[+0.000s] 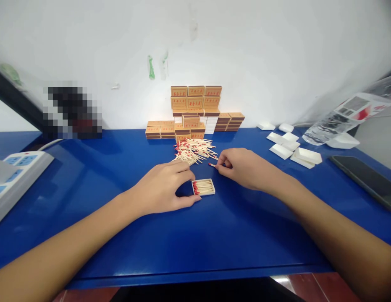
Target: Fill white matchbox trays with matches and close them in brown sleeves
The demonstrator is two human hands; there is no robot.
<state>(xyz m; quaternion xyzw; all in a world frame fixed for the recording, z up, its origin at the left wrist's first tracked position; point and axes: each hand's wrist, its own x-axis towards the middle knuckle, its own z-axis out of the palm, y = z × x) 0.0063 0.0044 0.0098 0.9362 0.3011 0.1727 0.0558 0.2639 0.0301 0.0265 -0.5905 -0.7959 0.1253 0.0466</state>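
A small white matchbox tray (213,189) lies on the blue table, filled with a row of red-headed matches (204,186). My left hand (168,184) grips the tray's left end, thumb at the near corner and index finger at the far one. Just beyond the tray, to its right, my right hand (242,167) is closed in a pinch on a match (212,165), whose red head points left. A loose heap of matches (195,149) spreads behind both hands, its near-left edge partly covered by my left fingers.
Stacked matchboxes (195,102) stand against the white wall. Several white trays (282,151) lie at right, near a clear plastic bottle (327,123) and a dark phone (368,180). A white power strip (28,172) sits at left. The table's front edge (195,277) is close.
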